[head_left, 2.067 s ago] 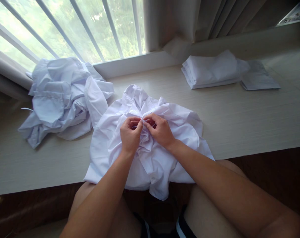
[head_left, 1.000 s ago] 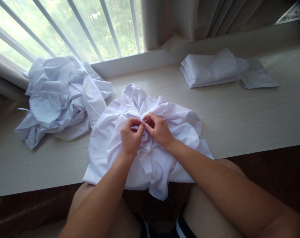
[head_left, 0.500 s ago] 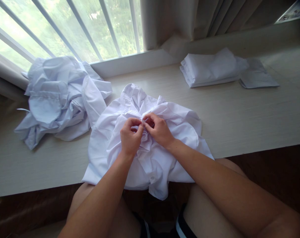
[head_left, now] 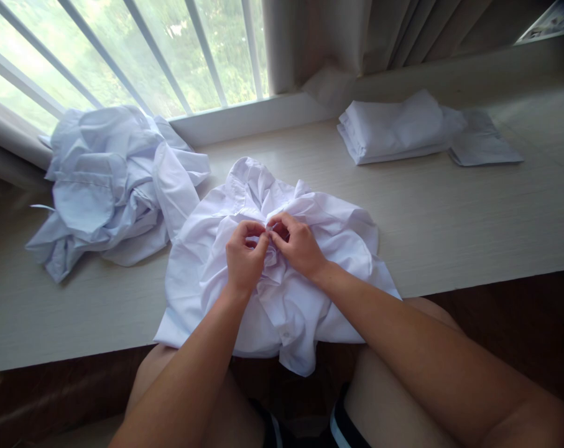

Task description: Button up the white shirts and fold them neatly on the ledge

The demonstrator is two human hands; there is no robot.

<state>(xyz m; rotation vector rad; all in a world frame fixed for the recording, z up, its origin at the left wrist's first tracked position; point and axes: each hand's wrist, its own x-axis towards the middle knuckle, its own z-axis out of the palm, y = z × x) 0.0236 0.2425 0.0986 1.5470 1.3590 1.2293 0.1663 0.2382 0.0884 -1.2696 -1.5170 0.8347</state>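
Left hand [head_left: 245,255], right hand [head_left: 301,246]: fingers [head_left: 284,218] pinched together on crumpled white shirt [head_left: 291,295]; exact part gripped unclear.

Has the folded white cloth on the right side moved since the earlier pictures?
No. The folded white cloth keeps its place, judged against the window's lower frame.

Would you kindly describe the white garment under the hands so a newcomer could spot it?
Start at the pale ledge below the barred window. At its near edge, a rumpled white garment droops over the side. Unlike the crumpled heap on the left or the folded bundle at back right, it is pinched by the left hand and right hand.
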